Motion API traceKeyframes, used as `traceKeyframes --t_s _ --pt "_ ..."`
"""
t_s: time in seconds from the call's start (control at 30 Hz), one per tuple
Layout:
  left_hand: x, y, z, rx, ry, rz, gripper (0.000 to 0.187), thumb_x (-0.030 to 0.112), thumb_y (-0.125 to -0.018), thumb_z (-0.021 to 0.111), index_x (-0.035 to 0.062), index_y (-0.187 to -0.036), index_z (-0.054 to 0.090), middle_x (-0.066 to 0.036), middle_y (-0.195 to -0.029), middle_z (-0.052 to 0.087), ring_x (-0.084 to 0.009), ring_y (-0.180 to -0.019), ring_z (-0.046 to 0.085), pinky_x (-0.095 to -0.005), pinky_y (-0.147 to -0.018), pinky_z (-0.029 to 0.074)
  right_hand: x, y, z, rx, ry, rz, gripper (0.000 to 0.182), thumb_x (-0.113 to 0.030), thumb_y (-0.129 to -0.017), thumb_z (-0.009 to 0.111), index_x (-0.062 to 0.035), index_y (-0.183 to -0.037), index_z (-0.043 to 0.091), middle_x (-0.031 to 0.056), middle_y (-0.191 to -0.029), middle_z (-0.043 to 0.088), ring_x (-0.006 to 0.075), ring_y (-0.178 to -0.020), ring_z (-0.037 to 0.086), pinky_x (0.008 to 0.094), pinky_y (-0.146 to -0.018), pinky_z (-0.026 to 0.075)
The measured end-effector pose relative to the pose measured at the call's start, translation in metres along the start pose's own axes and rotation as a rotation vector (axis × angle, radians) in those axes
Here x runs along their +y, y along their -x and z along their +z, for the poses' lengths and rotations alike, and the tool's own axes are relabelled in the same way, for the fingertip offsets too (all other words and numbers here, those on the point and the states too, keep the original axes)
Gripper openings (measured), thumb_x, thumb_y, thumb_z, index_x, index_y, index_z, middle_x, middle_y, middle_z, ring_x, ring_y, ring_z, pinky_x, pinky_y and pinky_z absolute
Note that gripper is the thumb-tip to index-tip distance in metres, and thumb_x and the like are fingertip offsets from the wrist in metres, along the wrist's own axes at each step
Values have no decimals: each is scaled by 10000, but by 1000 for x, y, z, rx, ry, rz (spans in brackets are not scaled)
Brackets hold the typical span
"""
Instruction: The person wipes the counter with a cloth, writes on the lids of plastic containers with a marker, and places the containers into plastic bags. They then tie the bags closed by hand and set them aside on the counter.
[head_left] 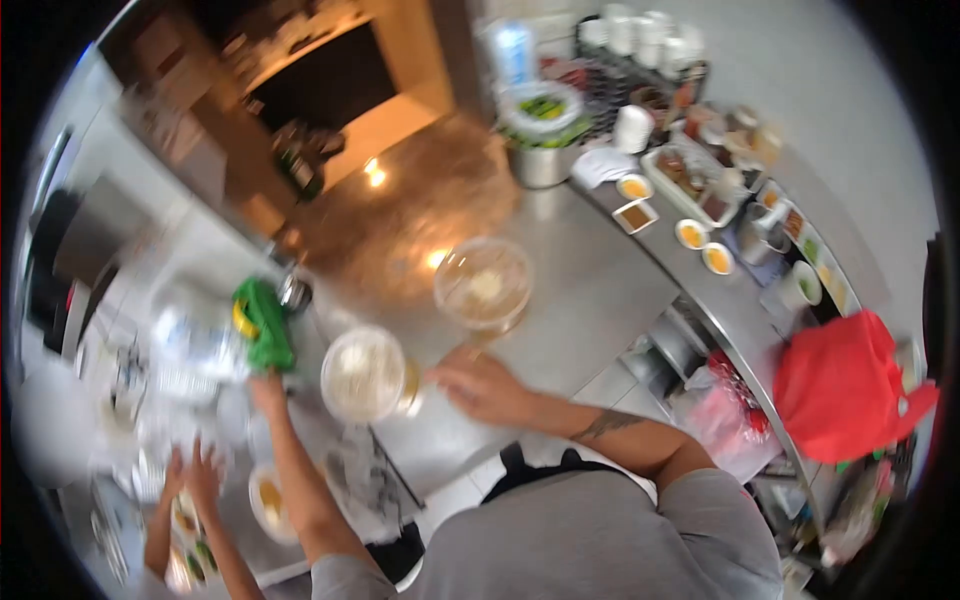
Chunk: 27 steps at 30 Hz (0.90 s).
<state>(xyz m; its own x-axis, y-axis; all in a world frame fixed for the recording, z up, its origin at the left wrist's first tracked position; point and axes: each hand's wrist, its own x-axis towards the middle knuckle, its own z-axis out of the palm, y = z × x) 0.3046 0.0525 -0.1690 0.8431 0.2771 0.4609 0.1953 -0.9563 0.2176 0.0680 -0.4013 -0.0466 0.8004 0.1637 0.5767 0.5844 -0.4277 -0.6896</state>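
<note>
My left hand [268, 392] reaches to the lower end of a green cloth-like item [264, 325] with a yellow patch; its fingers are too blurred and covered to make out. Loosely bent, my right hand [482, 385] is over the steel counter, fingers somewhat apart, with nothing visible in it. Between my hands stands a round clear tub [364, 375] with pale contents. Just beyond my right hand is a second clear round container [484, 284], with something pale in its middle.
Another person's two hands [200, 475] are at the lower left, near a bowl of orange food [270, 502]. Small sauce dishes [691, 234] and a tray of jars [690, 180] line the right-hand shelf. A red bag [840, 390] sits farther right. Beyond the steel counter [590, 290] is a pot [541, 165].
</note>
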Motion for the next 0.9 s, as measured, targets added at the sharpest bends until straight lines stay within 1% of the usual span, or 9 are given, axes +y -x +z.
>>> traceKeyframes --t_s 0.03,0.07,0.1,0.27,0.47,0.5,0.67,0.77,0.9 --pt "24 -10 -19 -216 21 -65 602 448 -786 625 -51 -1106 523 -267 -1063 563 -398 -949 548 -450 -819 434 -2 -2 5 8 36 -21 230 -48 -784 575 -101 -1008 572 110 -928 579 295 -917 528 413 -801 424" --pt "-9 -17 23 12 -15 201 533 400 -776 631 -48 -1054 555 -250 -1032 580 -397 -919 556 -463 -795 445 -3 -3 7 12 77 -38 231 -55 -782 576 -103 -1008 569 109 -948 574 291 -943 518 417 -819 414" --pt "26 -8 -12 -148 -36 49 472 348 -764 622 -44 -1020 573 -245 -1004 582 -395 -896 556 -468 -771 448 0 -3 8 40 87 -4 219 -57 -792 571 -100 -1007 569 109 -934 580 290 -937 523 413 -815 418" --pt "-5 -7 20 23 -215 -1 426 312 -718 618 -58 -922 560 -218 -839 598 -336 -729 608 -449 -645 487 1 6 -13 102 63 212 165 -76 -841 547 -77 -1004 573 111 -899 600 285 -881 557 392 -775 444" --pt "50 -11 -97 -229 1027 -572 361 225 -745 595 -39 -981 527 -121 -671 567 -171 -484 507 -297 -370 362 -13 -1 -43 -2 -46 315 182 -126 -890 514 -47 -1051 550 121 -904 601 285 -887 569 385 -764 450" --pt "91 7 -119 -29 1200 -491 311 234 -770 586 34 -1002 534 -66 -722 583 -119 -459 467 -238 -347 328 -10 -3 -42 -15 -100 312 203 -150 -902 500 -43 -1071 535 136 -916 597 292 -894 569 390 -768 448" --pt "301 112 -224 -562 1479 61 588 86 -750 557 4 -1291 342 -111 -1161 488 -174 -931 513 -257 -721 426 -29 -22 -50 -74 -161 397 350 -310 -950 409 -29 -1153 459 224 -966 566 340 -926 563 416 -790 436" --pt "353 158 -215 -566 1553 220 467 21 -776 567 33 -1211 397 -66 -1066 499 -142 -916 490 -283 -839 395 -22 -26 -60 -129 -102 412 428 -375 -952 389 -18 -1186 430 249 -988 558 371 -936 553 417 -801 432" --pt "388 175 -217 -893 1939 79 130 146 -889 563 60 -896 465 -45 -831 497 -130 -780 482 -278 -744 406 -20 -5 -80 -102 -49 469 472 -394 -942 413 8 -1190 432 241 -957 576 394 -910 559 408 -801 436"
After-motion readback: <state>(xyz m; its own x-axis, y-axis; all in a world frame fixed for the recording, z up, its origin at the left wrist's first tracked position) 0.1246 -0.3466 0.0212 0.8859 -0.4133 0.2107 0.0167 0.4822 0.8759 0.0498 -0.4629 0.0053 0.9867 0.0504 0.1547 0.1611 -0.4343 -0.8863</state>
